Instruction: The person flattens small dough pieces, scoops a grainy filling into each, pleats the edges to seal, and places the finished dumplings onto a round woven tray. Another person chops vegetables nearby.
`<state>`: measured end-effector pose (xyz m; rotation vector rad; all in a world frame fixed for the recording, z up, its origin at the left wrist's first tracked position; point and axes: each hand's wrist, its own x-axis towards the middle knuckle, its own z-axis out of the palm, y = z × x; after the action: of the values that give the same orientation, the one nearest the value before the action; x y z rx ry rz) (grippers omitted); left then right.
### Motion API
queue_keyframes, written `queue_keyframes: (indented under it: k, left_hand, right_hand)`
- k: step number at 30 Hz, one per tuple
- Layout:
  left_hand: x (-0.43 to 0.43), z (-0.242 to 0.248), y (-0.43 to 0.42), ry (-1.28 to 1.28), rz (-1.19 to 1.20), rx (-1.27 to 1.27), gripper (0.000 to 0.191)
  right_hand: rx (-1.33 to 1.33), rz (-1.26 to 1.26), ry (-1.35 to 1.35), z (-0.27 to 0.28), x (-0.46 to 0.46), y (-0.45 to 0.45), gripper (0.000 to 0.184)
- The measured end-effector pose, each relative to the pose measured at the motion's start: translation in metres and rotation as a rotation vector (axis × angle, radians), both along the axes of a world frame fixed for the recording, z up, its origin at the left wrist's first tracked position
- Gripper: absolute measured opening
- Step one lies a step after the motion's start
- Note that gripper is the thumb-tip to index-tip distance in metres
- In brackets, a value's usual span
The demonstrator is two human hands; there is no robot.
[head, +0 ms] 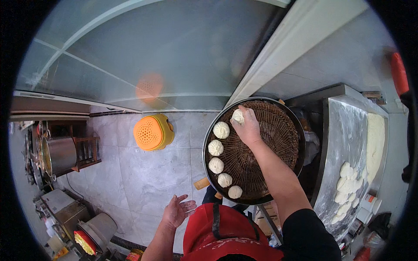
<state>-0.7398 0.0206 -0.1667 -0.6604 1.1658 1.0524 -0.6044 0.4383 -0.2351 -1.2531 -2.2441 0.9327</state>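
Observation:
My right hand grips a pleated dough bun at the upper left of a round woven steamer mat. The mat lies in a large round metal tray. Several other pleated buns, among them one just below the hand, form a curved row along the tray's left side. My left hand hangs over the floor, left of the red apron, with its fingers spread and nothing in it.
A floured metal worktop on the right bears dough pieces and a long dough slab. An orange and yellow plastic stool stands on the floor. A large metal pot stands at the far left, near a glass partition.

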Motion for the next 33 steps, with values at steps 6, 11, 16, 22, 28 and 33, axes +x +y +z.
queue_keyframes:
  k: [6, 11, 16, 22, 28, 33]
  left_hand:
    - [-0.004, -0.017, -0.012, -0.022, 0.093, 0.014, 0.065]
    - [-0.003, -0.023, -0.010, 0.013, 0.110, -0.014, 0.064]
    - [-0.001, -0.027, -0.008, 0.020, 0.121, -0.016, 0.063]
    - [0.000, -0.036, -0.015, 0.030, 0.123, -0.036, 0.061]
    - [-0.001, -0.033, -0.013, 0.080, 0.110, -0.067, 0.060]
    - [0.005, -0.033, -0.016, 0.083, 0.090, -0.070, 0.059]
  right_hand:
    - [0.167, 0.183, -0.149, -0.027, -0.005, 0.010, 0.067]
    - [0.203, 0.134, -0.098, -0.027, -0.006, 0.009, 0.069]
    - [0.153, 0.153, -0.127, -0.034, -0.007, 0.011, 0.064]
    - [0.035, 0.089, -0.266, -0.018, -0.015, 0.012, 0.064]
    - [0.181, -0.127, -0.107, -0.028, 0.003, -0.003, 0.068]
    - [0.031, -0.184, -0.191, -0.034, 0.026, -0.028, 0.061]
